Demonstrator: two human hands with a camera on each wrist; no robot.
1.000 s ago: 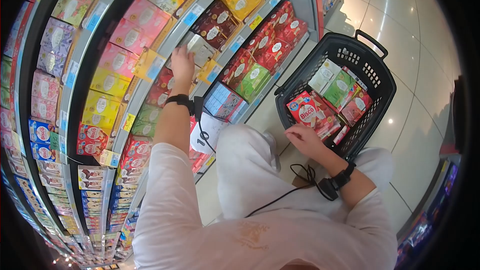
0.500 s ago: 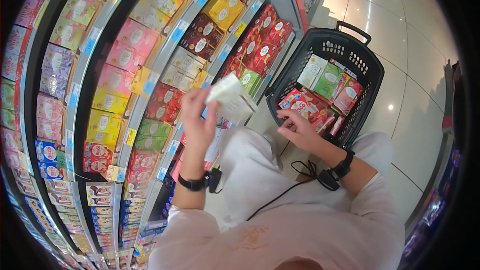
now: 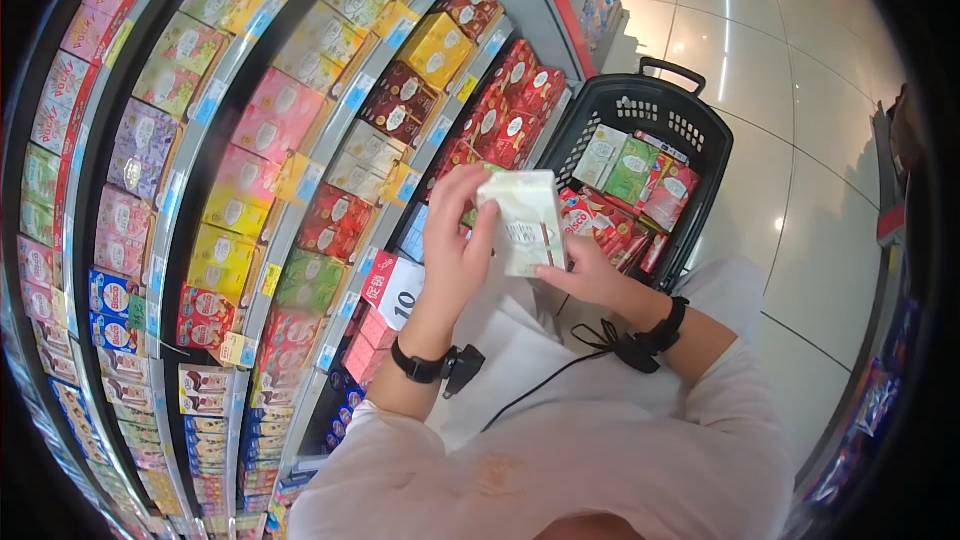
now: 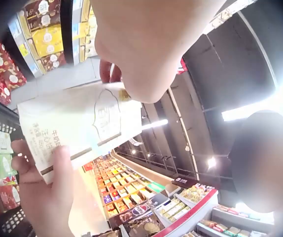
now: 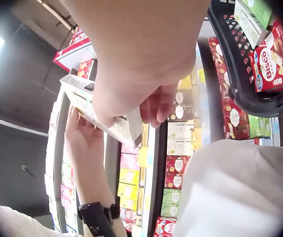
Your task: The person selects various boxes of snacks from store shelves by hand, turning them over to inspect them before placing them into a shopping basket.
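Note:
A pale cream snack box with an oval label hangs in front of the person's lap, held between both hands. The left hand grips its upper left side, thumb on the front face. At the lower right corner, the right hand pinches it, with the thumb on the printed face in the left wrist view. Beyond the right hand stands a black shopping basket with a white box, a green box and red Bisco boxes in it.
Shelves of coloured snack boxes run along the left, with price tags on their edges. A promotion sign marked 10 sticks out near the left forearm. Tiled floor lies right of the basket. A black cable crosses the lap.
The left hand has taken a pale box from the shelf and brought it right, in front of the lap. The right hand has moved from beside the basket onto the box.

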